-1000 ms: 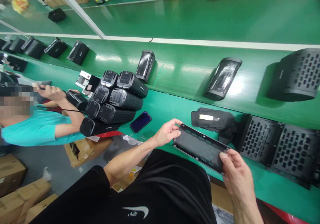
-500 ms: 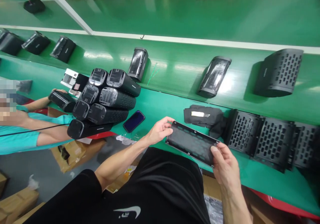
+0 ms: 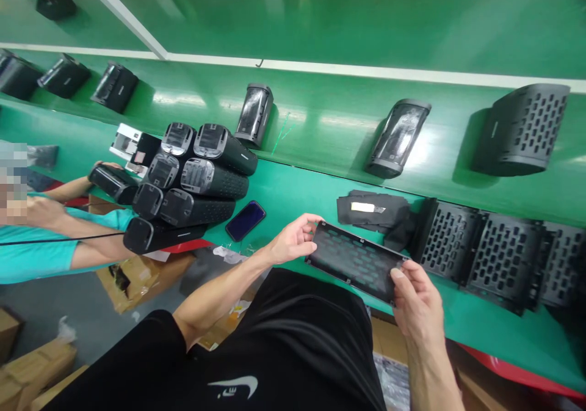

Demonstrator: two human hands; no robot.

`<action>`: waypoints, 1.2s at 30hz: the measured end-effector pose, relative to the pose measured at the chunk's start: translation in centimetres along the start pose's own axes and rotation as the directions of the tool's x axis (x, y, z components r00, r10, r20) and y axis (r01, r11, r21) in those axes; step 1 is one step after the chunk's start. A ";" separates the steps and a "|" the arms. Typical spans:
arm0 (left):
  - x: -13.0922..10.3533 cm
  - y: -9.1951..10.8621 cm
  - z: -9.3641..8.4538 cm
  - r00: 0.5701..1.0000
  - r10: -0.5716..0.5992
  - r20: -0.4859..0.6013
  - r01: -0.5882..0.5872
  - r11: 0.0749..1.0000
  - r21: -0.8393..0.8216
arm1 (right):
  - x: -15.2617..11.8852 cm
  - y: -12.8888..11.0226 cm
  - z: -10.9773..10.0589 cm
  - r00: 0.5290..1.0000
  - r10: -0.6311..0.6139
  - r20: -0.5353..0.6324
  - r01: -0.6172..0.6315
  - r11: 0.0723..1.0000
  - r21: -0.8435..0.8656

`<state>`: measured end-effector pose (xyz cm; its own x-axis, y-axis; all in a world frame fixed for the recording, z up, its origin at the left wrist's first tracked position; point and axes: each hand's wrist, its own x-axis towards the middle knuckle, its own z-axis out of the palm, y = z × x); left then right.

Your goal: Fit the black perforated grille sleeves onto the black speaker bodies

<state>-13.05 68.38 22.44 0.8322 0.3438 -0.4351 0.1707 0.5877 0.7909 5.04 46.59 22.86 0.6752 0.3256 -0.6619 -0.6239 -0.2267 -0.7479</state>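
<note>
A black perforated panel [image 3: 354, 261] is held up over the near edge of the green table, tilted down to the right. Its left end is pinched by my left hand [image 3: 295, 240], and its right end is gripped by my right hand [image 3: 416, 295]. Dark mesh covers the slots, with green showing through. Just beyond the panel lie black cloth pieces [image 3: 373, 211] with a white-handled tool [image 3: 364, 207] on top. Further right, slotted black panels [image 3: 446, 240] stand in a row.
Black housings [image 3: 196, 206] are stacked at the left, beside a phone [image 3: 246, 220]. More housings [image 3: 399, 138] sit on the green surface behind. At the far left, a person in a teal shirt [image 3: 41, 255] holds a black housing [image 3: 113, 183]. Cardboard boxes [image 3: 39, 356] lie below.
The held panel has shifted slightly right with my right hand, and its slots show more clearly through the mesh. On the surface behind, the two rightmost housings appear further right.
</note>
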 end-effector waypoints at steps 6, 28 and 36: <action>0.0 -0.1 -0.1 1.000 0.021 0.006 -0.021 1.000 -0.006 | 0.1 0.1 -0.1 1.000 -0.020 0.023 0.020 1.000 -0.013; 3.9 -2.1 -2.0 0.952 -0.253 0.172 0.302 0.870 -0.391 | 2.0 -2.2 0.1 0.995 0.087 0.039 -0.085 0.995 -0.060; 10.6 -0.9 -0.5 0.688 -0.499 0.526 0.656 0.738 -0.157 | 6.7 -5.8 4.9 0.930 0.158 0.331 -0.079 0.967 -0.242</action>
<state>-4.68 71.84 16.86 0.7652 -0.4423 -0.4679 0.5889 0.7745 0.2309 11.24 54.62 23.03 0.3991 0.5706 -0.7177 -0.5613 -0.4669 -0.6833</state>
